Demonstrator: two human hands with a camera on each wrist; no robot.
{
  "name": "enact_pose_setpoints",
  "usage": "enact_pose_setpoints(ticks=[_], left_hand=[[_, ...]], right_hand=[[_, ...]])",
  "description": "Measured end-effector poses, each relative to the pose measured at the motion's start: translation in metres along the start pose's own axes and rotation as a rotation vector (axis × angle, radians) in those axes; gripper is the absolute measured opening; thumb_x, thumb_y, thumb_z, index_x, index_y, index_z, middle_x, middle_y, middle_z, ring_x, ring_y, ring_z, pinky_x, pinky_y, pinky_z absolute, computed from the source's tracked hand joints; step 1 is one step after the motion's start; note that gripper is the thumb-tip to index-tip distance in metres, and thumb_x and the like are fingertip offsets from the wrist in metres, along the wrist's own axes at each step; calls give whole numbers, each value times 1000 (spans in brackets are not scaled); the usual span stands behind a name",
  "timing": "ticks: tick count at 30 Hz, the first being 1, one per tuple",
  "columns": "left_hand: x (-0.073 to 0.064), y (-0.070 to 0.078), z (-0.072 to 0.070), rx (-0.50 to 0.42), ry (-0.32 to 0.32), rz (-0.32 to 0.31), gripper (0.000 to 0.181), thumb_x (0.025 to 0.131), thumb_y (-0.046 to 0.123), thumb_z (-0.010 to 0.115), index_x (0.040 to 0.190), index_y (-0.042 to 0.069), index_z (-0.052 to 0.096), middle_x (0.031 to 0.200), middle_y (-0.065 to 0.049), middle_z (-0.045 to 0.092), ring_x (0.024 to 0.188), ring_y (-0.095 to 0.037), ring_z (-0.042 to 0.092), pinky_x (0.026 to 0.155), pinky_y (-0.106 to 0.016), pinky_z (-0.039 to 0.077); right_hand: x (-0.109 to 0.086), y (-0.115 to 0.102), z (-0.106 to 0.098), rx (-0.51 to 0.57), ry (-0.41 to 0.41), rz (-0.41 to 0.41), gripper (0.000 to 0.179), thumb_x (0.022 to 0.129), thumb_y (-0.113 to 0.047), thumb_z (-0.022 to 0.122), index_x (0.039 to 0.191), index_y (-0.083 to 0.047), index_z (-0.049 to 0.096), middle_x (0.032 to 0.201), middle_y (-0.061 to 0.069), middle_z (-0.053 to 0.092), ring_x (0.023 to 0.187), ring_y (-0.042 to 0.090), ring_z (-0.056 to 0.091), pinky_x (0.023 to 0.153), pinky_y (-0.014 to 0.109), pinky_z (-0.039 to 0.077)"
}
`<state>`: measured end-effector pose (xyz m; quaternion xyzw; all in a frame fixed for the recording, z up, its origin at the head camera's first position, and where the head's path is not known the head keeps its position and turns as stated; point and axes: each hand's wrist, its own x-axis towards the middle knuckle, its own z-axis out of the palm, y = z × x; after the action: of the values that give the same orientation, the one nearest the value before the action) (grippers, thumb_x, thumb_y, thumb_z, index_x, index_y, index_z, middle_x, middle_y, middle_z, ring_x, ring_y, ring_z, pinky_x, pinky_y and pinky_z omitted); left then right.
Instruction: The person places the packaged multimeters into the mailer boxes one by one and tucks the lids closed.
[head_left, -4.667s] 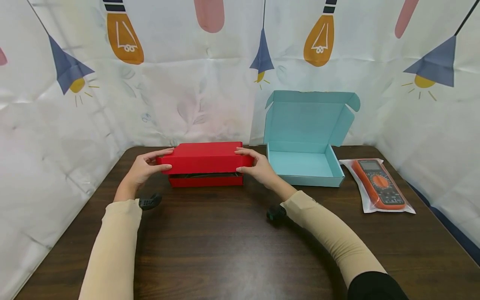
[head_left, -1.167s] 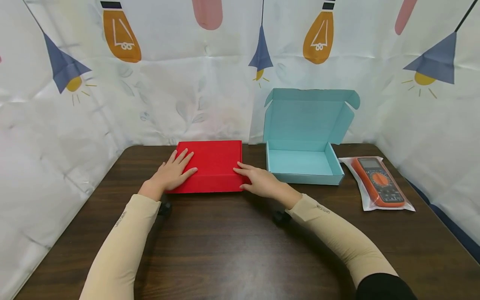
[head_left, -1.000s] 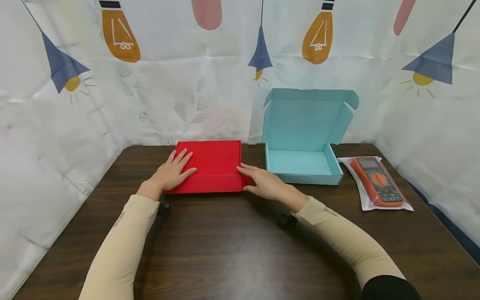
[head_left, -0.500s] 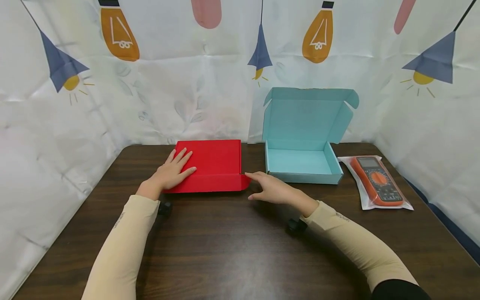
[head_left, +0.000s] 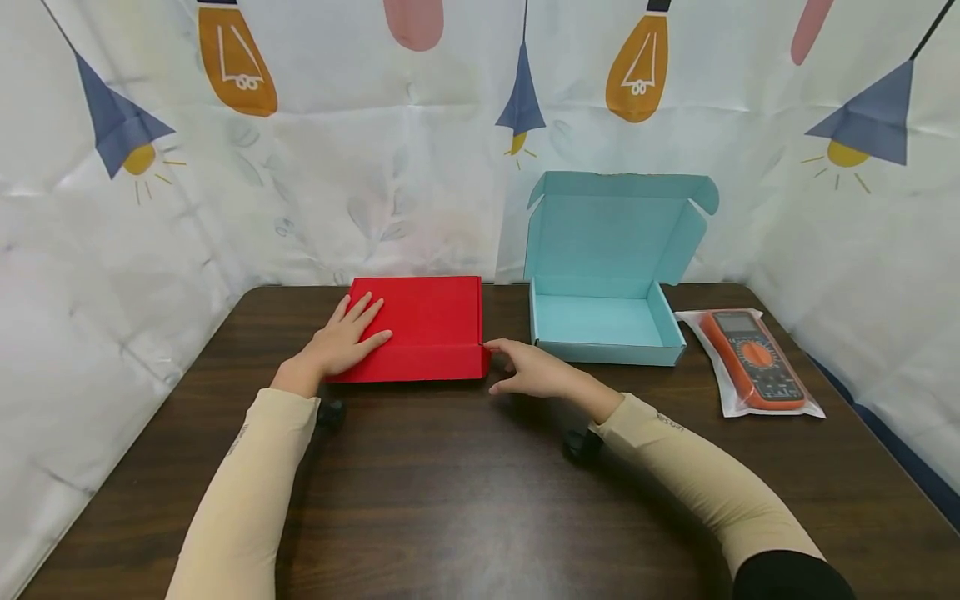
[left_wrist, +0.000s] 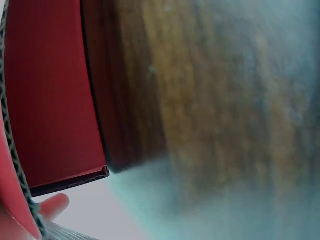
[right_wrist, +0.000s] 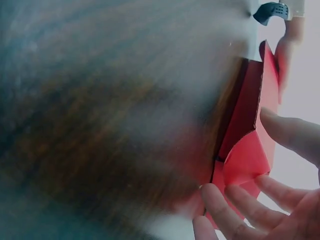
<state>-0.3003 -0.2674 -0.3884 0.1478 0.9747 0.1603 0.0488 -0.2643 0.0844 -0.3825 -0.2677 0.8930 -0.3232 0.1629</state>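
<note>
Red box (head_left: 427, 323): Sits near the far edge of the dark, wood-grained surface (head_left: 420, 508), left of its middle. Built of smooth, matte corrugated cardboard, low and rectangular, with the lid (head_left: 442, 300) folded down and the front flap (head_left: 412, 365) jutting forward over the front wall (left_wrist: 55, 95). Shows a wavy core along a cut edge in the left wrist view.

Left grip (head_left: 335, 340): Lies flat on the left part of the lid, fingers straight and spread; released.

Right grip (head_left: 534, 371): Reaches the box's front right corner, fingertips against a rounded side flap (right_wrist: 245, 157), thumb apart from the index finger; released. Thumb contact with the lid's edge impossible to tell.

Teal box (head_left: 611, 353): Stands open near the far edge, right of the middle, with the lid upright and rounded ears at its top corners.

Multimeter (head_left: 761, 367): Rests toward the far right corner in a clear plastic bag (head_left: 718, 367). Orange casing, round orange dial, grey panel; markings too small to read.

Beige sleeves (head_left: 243, 492): Stretch snugly over both forearms, printed near the cuffs with illegible dark lettering.

Backdrop (head_left: 450, 158): Hangs behind in creased white cloth, printed with orange bulbs, blue lamps and faint leaves.
</note>
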Motion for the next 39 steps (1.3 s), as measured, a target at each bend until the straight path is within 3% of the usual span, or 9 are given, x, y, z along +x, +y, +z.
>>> enact_pose_setpoints(ticks=[6,16,24,33,39], left_hand=[[2,0,-2,6,3,-1,82,103,48,50,165,9,12,170,-19,2,152,-46,-4,107,-75,31],[1,-1,-4,5,-4,-5,83,103,49,50,165,9,13,170,-19,3,152,-46,-3,107,-74,32],[1,-2,-3,5,-6,1,82,103,49,49,165,10,13,170,-19,2,152,-46,-4,107,-75,30],[1,-3,2,-9,2,-2,83,102,50,50,165,9,15,170,-19,4,152,-47,-2,107,-74,31],[1,-3,3,-6,10,-2,83,102,50,51,165,9,15,170,-20,5,152,-47,-2,106,-75,31]], right_hand=[[0,-2,1,40,-9,11,73,92,-18,78,153,-3,42,152,18,49,113,30,63,90,39,56],[3,0,3,258,-12,24,67,91,-12,77,146,0,41,147,22,52,101,25,66,91,39,56],[2,-2,8,414,-24,28,67,91,-8,75,146,2,37,146,25,50,107,30,67,99,42,53],[1,-2,7,278,22,3,59,91,-8,76,141,-2,45,138,22,61,105,28,70,93,41,56],[4,0,6,348,19,4,57,91,-7,76,139,-1,44,141,22,58,127,32,61,97,42,55]])
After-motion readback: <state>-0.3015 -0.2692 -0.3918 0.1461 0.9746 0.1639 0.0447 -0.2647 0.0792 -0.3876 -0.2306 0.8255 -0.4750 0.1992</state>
